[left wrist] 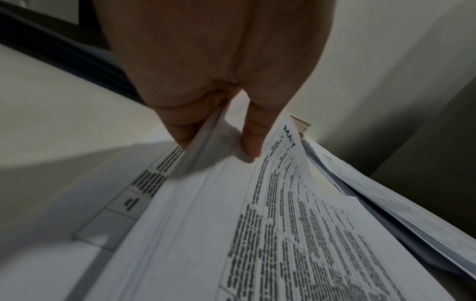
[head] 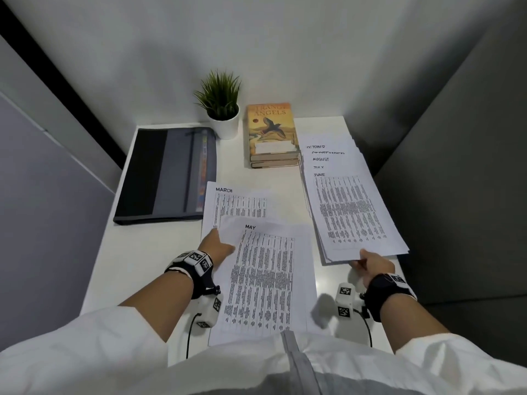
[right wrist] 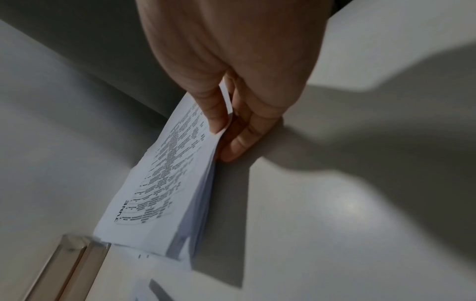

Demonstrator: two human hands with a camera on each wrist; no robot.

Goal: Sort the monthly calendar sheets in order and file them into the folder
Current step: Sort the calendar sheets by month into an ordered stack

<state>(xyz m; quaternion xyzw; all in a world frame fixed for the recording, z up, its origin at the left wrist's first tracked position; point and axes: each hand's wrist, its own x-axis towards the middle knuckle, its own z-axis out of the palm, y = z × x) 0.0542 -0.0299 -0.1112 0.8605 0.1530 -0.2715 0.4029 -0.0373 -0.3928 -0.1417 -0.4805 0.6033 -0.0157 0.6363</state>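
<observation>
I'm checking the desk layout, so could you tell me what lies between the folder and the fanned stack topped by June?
In the head view, the stack of books lies between the folder and the June stack, toward the back.

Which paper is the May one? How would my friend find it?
Start at the white desk. Near its front edge, between the two hands, lies the MAY sheet, partly covering the MARCH sheet. The left hand pinches its left edge, and unlike the fanned stack topped by JUNE, it lies apart.
</observation>
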